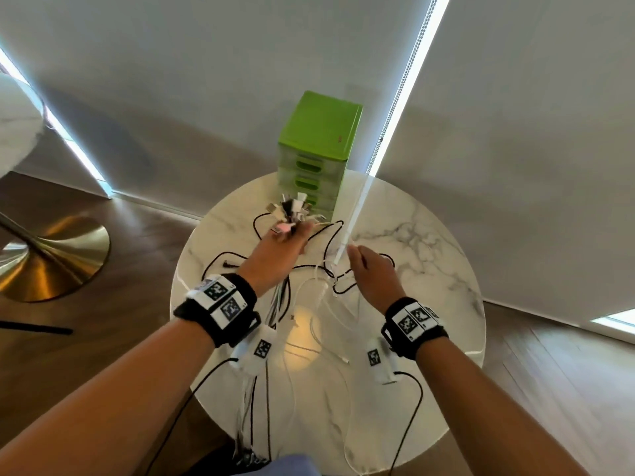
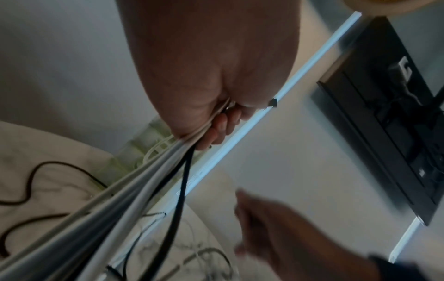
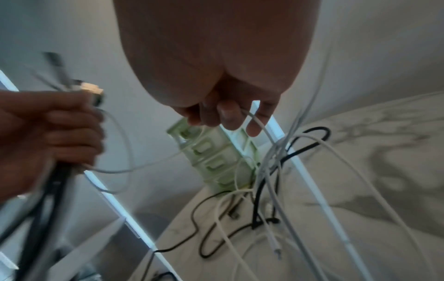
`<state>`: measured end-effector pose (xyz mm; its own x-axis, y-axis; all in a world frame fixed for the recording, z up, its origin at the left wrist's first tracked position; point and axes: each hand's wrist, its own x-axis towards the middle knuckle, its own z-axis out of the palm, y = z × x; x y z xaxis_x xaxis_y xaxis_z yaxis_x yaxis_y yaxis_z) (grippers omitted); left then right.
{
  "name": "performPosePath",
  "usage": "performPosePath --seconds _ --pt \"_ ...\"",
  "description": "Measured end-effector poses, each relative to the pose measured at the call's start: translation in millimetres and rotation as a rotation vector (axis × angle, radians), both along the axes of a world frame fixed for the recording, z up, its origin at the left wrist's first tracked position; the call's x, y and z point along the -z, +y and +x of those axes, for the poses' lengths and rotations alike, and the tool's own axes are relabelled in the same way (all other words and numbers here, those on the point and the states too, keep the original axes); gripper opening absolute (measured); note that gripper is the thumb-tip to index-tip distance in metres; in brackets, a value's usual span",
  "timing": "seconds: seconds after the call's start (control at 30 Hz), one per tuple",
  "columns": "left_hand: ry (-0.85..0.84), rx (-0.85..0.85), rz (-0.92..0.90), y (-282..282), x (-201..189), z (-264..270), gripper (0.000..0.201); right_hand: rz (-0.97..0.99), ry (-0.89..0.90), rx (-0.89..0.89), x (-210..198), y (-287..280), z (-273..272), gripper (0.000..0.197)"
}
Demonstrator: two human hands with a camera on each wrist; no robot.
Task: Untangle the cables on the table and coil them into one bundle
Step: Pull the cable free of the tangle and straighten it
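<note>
My left hand (image 1: 285, 240) grips a bunch of white and black cables (image 2: 153, 182) above the round marble table (image 1: 429, 235). Their plug ends (image 1: 292, 211) stick out past my fingers, and the cords hang down under my wrist off the near edge. My right hand (image 1: 364, 259) is raised to the right of it and pinches a thin white cable (image 3: 258, 121) between thumb and fingers. Loose black cables (image 1: 261, 221) and white cables (image 1: 323, 324) lie tangled on the tabletop below both hands.
A green plastic drawer unit (image 1: 318, 152) stands at the far edge of the table. A second marble table with a brass base (image 1: 51, 255) is at the left. Window blinds (image 1: 515, 115) hang behind. Wood floor surrounds the table.
</note>
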<state>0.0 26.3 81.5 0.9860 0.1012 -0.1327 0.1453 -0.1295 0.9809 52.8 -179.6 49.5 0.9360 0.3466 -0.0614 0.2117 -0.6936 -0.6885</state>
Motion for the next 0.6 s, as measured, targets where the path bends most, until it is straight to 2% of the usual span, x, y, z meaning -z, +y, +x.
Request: performPosePath --seconds 0.13,0.2,0.37,0.47,0.6 --pt "0.100 -0.033 -0.004 -19 3 3 0.048 0.067 -0.036 -0.264 -25 23 -17 0.032" --pt "0.109 -0.027 -0.038 -21 3 6 0.045 0.052 -0.026 -0.368 -28 26 -20 0.029" --pt "0.108 -0.041 -0.022 -16 3 8 0.040 0.054 0.081 -0.425 -21 18 -16 0.027" --pt "0.056 -0.082 -0.085 -2 -4 11 0.029 -0.062 0.173 -0.458 1 0 -11 0.028" --pt "-0.052 -0.209 -0.098 32 -23 14 0.032 -0.219 0.236 -0.424 40 -36 -3 0.031"
